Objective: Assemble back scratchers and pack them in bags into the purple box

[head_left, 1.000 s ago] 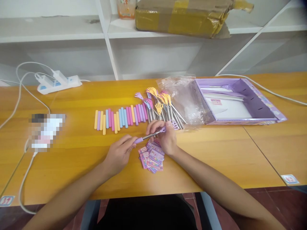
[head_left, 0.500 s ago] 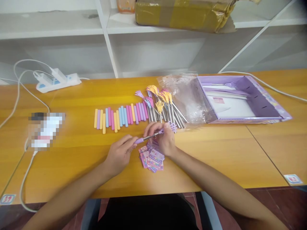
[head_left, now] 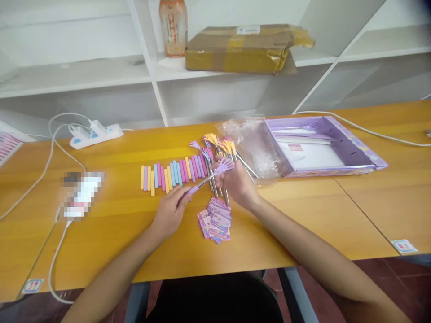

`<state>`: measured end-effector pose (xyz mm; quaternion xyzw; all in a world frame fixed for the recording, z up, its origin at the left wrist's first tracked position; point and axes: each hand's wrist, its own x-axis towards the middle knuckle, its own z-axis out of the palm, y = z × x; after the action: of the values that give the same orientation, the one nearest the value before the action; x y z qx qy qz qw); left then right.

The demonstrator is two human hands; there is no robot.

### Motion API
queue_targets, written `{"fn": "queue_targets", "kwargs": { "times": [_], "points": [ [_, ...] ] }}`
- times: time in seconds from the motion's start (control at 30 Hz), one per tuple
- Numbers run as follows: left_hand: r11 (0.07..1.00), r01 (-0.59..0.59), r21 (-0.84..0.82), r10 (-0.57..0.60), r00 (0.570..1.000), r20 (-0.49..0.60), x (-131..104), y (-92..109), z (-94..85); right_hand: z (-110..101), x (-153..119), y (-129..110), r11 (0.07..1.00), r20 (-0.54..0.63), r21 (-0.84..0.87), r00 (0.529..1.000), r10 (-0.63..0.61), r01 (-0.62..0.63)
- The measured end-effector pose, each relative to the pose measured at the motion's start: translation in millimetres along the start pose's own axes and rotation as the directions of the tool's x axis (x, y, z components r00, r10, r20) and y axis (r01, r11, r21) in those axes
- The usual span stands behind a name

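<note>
Head view, purple scratcher (head_left: 206, 180), handle end (head_left: 193, 189) in left fingers (head_left: 175, 194)

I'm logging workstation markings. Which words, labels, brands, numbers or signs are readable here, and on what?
Nothing reads with certainty.
Left table-edge sticker: blurred, perhaps "39" or "19".
Right table-edge sticker: blurred.
Orange bottle: red lettering, illegible.
Label on the cardboard box: too small.
Cards: print too small.
Pink slip in the purple box: too small.

My L hand (head_left: 170, 211) grips a purple scratcher (head_left: 205, 180) by its handle; R hand (head_left: 240, 186) nr its head, w/ cards (head_left: 217, 222) below, purple box (head_left: 346, 137) off R.
</note>
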<state>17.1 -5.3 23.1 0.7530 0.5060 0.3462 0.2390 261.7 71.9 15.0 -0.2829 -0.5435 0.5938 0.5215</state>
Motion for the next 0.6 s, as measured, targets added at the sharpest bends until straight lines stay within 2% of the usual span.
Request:
{"fn": "queue_targets", "kwargs": {
  "times": [0.07,0.1,0.13,0.2,0.23,0.27,0.3,0.37,0.47,0.53,0.6],
  "points": [
    [0.997,0.075,0.0,-0.075,0.997,0.031,3,1,-9.4,-15,-4,-6,0.952,-0.029,-0.275,0.989,-0.148,0.134],
    [0.995,0.104,-0.004,-0.104,0.993,0.061,4,2,-13.4,-22,-8,-10,0.86,-0.003,-0.457,0.966,-0.258,0.228],
    [0.992,0.126,-0.008,-0.124,0.988,0.094,4,3,-16.8,-28,-13,-14,0.708,0.062,-0.63,0.929,-0.364,0.319],
    [0.989,0.145,-0.006,-0.143,0.978,0.154,4,5,-21.4,-36,-24,-23,0.315,0.272,-0.832,0.83,-0.487,0.457],
    [0.989,0.146,0.0,-0.143,0.974,0.175,3,6,-23.0,-38,-29,-28,0.139,0.377,-0.853,0.779,-0.502,0.502],
    [0.99,0.142,0.009,-0.141,0.971,0.192,2,7,-24.3,-38,-34,-33,0.006,0.463,-0.844,0.736,-0.495,0.536],
    [0.991,0.135,0.019,-0.136,0.969,0.205,1,9,-25.6,-36,-38,-38,-0.083,0.525,-0.825,0.703,-0.479,0.559],
    [0.992,0.118,0.036,-0.123,0.969,0.213,-2,13,-28.4,-31,-44,-47,-0.174,0.599,-0.787,0.664,-0.449,0.592],
    [0.995,0.077,0.066,-0.09,0.969,0.23,-10,21,-33.0,-22,-52,-58,-0.229,0.655,-0.744,0.619,-0.433,0.628],
    [0.993,0.004,0.119,-0.031,0.974,0.223,-17,25,-35.0,-17,-56,-64,-0.257,0.683,-0.718,0.584,-0.439,0.647],
    [0.965,-0.118,0.234,0.076,0.98,0.183,-25,26,-35.0,-12,-61,-69,-0.281,0.698,-0.706,0.573,-0.43,0.65]
  ]
}}
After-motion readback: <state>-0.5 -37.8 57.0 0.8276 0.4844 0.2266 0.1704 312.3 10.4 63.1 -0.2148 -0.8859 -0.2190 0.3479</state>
